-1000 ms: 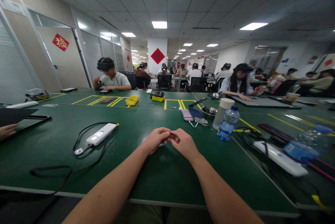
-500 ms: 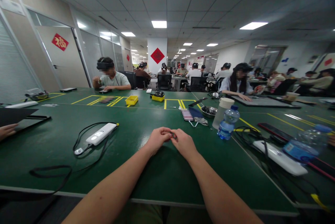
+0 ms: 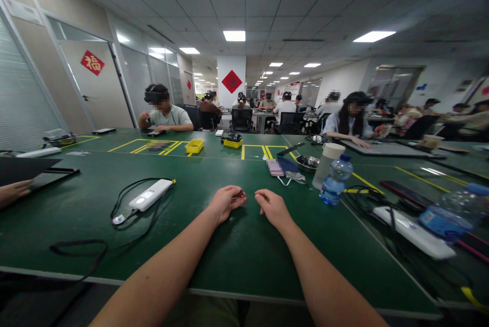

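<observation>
Low over the green table, my left hand is closed with thumb and fingers pinching a small dark piece with orange-red spots. The piece is too small to name and partly covered by the fingers. A short gap to the right separates it from my right hand. Those fingers are curled inward, the index finger pointing toward the left hand; whether they hold anything is hidden.
At left lies a white power bank with a looped black cable. A water bottle and a pale tumbler stand at right. Beyond are a metal bowl and yellow bins. Another person's hand rests at far left.
My hands were together on the small piece; now they are apart. The piece has stayed in the left hand, and the right hand has drawn off to the right.
</observation>
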`<state>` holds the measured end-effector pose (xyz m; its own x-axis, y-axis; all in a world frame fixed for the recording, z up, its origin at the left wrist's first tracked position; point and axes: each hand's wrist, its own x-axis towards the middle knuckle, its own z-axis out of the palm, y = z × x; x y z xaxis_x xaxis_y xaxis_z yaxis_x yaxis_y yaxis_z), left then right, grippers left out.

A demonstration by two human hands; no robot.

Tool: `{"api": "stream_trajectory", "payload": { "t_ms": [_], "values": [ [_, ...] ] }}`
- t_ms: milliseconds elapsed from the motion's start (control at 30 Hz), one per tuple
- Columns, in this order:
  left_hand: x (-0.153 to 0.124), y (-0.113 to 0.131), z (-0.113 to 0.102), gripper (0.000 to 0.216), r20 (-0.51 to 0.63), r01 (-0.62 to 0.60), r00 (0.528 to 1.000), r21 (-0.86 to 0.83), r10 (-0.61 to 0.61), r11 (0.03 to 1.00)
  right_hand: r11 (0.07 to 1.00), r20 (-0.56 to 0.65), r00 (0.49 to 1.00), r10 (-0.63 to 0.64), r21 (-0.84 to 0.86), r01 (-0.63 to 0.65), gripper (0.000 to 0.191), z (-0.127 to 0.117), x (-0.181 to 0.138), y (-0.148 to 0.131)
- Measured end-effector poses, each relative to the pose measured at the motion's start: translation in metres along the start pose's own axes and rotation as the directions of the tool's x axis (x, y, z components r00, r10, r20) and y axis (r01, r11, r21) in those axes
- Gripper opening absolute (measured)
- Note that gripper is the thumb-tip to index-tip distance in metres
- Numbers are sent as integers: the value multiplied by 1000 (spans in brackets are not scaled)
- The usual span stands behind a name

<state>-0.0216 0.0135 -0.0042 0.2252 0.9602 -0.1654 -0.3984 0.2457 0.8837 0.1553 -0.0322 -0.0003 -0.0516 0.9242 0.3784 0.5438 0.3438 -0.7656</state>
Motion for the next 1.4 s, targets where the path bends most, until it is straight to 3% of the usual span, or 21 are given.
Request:
{"api": "stream_trajectory", "payload": {
  "t_ms": [200,533,733,800,900,967,1067,1133,1200,1267,1400],
  "values": [
    [0,4,0,9,-38,93,995,38,-91,995,999,-3,1000,31,19,-31,35,1,1,1],
    [5,22,-14,21,19,134,991,-180,-133,974,997,43,998,46,59,-48,35,2,2,6],
    [12,22,-26,26,-157,-80,981,221,116,972,998,98,994,55,30,-58,37,3,4,9],
    [15,21,-31,26,-194,-148,938,526,287,838,998,114,991,64,19,-67,36,3,4,9],
    [21,21,-43,28,-101,-66,888,938,448,341,997,143,987,71,8,-73,36,3,3,8],
    [26,25,-54,31,-65,25,906,995,418,100,997,165,983,77,5,-79,36,2,3,8],
    [34,38,-76,28,-73,113,891,992,447,-62,997,179,981,78,4,-80,36,2,2,7],
    [37,51,-94,23,-110,147,859,989,500,-35,997,187,980,75,3,-77,36,1,2,7],
    [37,65,-112,18,-176,145,837,984,518,99,997,195,978,79,3,-81,36,1,2,7],
    [35,78,-126,12,-214,147,822,975,527,166,996,203,975,85,11,-89,35,1,3,8],
    [30,91,-134,6,-242,111,794,960,557,258,992,223,969,109,36,-120,34,2,6,10]
  ]
}}
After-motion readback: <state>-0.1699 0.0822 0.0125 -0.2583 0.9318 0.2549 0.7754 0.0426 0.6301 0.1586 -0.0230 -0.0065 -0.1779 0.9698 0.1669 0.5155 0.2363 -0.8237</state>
